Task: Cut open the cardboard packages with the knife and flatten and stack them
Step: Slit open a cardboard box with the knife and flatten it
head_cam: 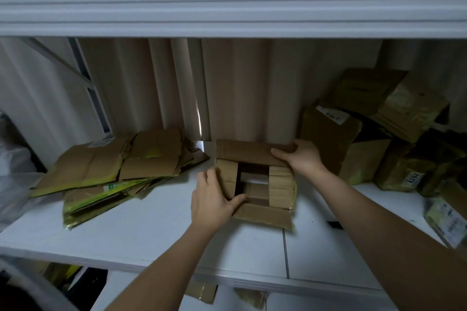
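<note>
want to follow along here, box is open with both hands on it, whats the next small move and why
Probably press the open box flat. Its flaps are already spread, the left hand grips its left side and the right hand holds the far flap, and a flattened stack lies to the left, ready to take it.

Two bare forearms, left hand, right hand

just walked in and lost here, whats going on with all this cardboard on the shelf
A person is working on an opened cardboard box on a white shelf. The left hand holds its near left side, thumb hooked into the opening; the right hand grips the far flap. Flattened boxes are stacked to the left, and a pile of unflattened packages waits on the right. No knife is visible.
</note>
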